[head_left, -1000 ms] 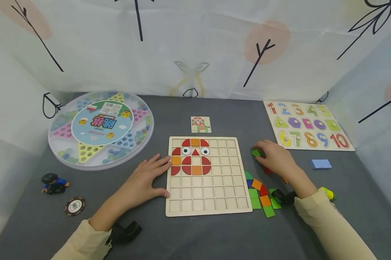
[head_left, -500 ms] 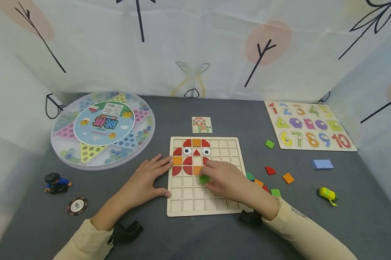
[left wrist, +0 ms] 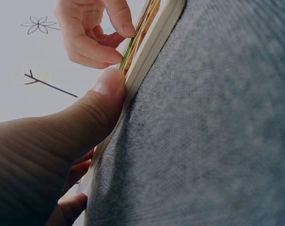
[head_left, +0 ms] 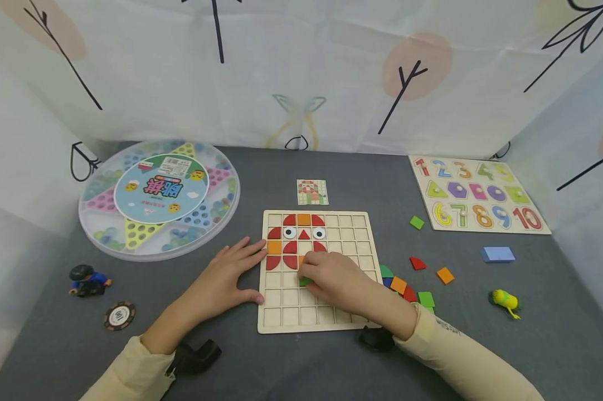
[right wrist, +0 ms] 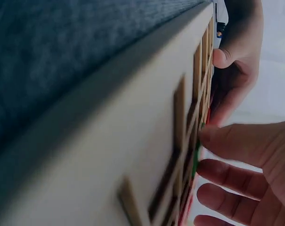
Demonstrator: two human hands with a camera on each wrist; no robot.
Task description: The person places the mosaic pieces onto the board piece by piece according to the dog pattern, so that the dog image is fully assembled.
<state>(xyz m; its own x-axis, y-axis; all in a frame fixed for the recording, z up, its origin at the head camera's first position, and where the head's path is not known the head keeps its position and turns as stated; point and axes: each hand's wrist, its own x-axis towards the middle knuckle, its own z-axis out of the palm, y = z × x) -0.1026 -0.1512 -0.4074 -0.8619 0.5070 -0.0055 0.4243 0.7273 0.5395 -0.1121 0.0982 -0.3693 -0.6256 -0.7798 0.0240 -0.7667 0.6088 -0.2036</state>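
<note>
A wooden grid board [head_left: 287, 318] lies flat in the middle, its upper left filled with red and orange tiles and two eye tiles. My left hand [head_left: 226, 273] rests at its left edge, fingers extended and thumb on the rim, as the left wrist view confirms. Over the middle of the grid, my right hand [head_left: 339, 281] pinches a green square tile [head_left: 304, 282] between thumb and fingers. That tile sits low at the cells just under the lowest coloured row. Part of this row is hidden behind the right hand. Just beyond the board lies a small picture card [head_left: 312, 192].
Loose coloured tiles [head_left: 398, 285] lie right of the board, with a green square [head_left: 417, 223] farther off. A round game board [head_left: 161, 245], a toy figure [head_left: 89, 280] and a poker chip [head_left: 119, 316] are left. A number puzzle [head_left: 479, 195], blue block [head_left: 498, 254] and yellow toy [head_left: 504, 299] stand right.
My right hand has picked up the green square from right of the board and carried it left over the grid, then shifted slightly farther left. My left hand has stayed at the edge.
</note>
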